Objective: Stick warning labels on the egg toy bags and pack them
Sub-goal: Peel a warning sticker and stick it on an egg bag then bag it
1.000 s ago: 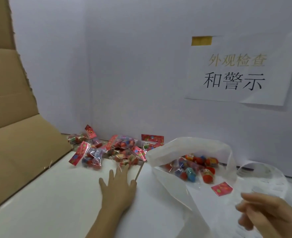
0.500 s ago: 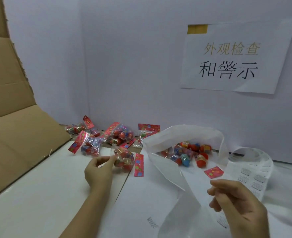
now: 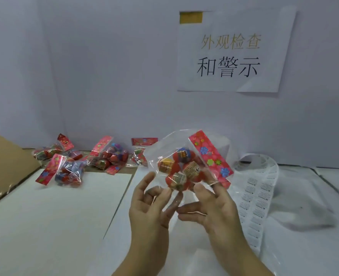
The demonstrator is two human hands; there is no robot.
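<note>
While left grip (image 3: 150,206) & right grip (image 3: 214,208) both pinch one egg toy bag (image 3: 184,166) held up betw. them, job looks early: no label seen on it, label roll (image 3: 260,192) just right of right grip, other bags (image 3: 109,158) waiting on tabletop (image 3: 55,216) beyond left grip, packing tbd.

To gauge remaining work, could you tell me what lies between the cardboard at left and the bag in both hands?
In the head view, a heap of egg toy bags lies on the white table, left of the held bag.
</note>
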